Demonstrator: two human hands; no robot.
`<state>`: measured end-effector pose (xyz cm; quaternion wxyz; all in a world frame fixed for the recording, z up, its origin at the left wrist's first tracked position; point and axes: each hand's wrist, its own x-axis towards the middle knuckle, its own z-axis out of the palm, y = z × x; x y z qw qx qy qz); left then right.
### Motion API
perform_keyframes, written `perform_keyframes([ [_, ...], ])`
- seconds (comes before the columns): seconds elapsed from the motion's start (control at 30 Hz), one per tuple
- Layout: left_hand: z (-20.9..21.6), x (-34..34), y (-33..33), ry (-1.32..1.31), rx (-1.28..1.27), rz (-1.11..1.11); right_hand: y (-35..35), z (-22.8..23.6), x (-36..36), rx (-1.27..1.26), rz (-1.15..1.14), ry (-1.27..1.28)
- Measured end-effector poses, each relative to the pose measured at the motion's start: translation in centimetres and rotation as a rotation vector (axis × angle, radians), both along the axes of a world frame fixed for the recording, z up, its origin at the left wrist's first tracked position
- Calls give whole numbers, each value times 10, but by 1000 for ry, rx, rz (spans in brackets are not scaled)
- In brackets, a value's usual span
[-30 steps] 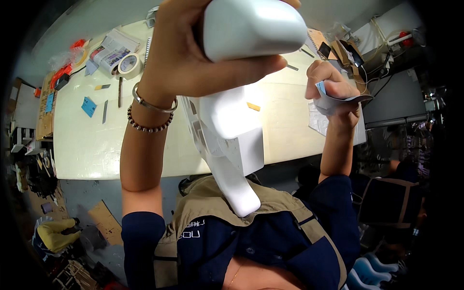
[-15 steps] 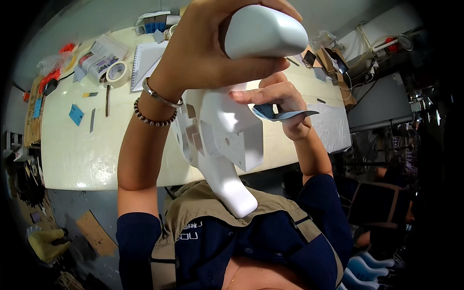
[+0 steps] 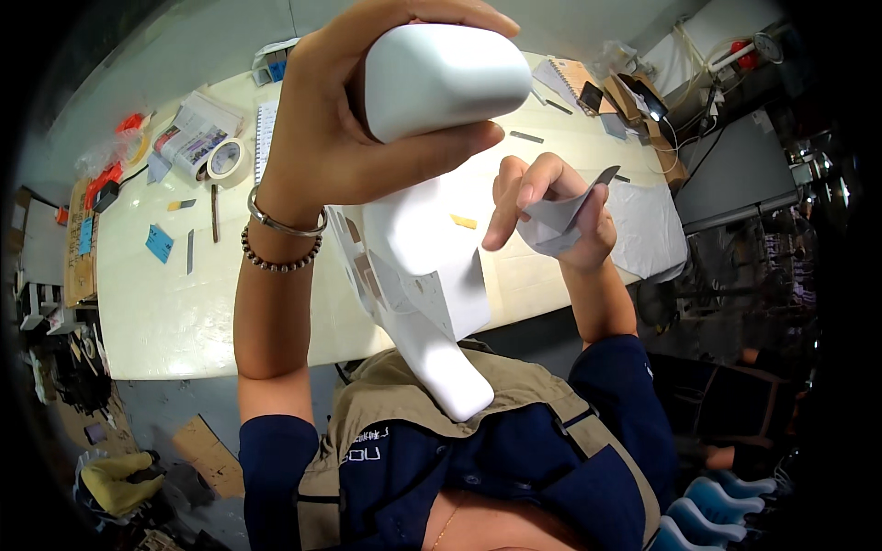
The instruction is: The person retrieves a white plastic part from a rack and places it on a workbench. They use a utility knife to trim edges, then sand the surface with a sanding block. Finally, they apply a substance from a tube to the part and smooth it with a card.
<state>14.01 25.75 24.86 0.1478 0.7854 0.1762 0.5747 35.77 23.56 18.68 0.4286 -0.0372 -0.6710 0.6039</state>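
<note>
A large white moulded part with rounded ends and cut-out openings stands between my arms, its lower end against my apron. My left hand is wrapped round its thick, rounded upper end, thumb along the near side and fingers over the far side. To the right of the part, and apart from it, my right hand grips a thin bent sheet of grey sandpaper. Its index finger reaches out toward the white part. Part of the left palm is hidden behind the rounded end.
On the pale table lie a tape roll, newspaper, a blue piece, a thin strip and a yellow scrap. Notebooks and a phone lie at the far right. Blue-white curved pieces stand lower right.
My right hand has drawn away from the white part to the right, and the sandpaper has turned upward in it. My left hand and the part's upper end have shifted left in view.
</note>
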Motion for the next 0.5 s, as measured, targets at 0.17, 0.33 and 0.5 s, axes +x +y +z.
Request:
perform_keyframes([
  [0.17, -3, -4, -1, -25, -22, -21, 13, -35, 7, -89, -73, 49],
  [0.33, -9, -27, -3, -122, 46, 48, 61, -182, 3, 5, -549, -725],
  [0.5, -10, -39, -15, -178, 32, 170, 118, -249, -20, 338, -813, -1001],
])
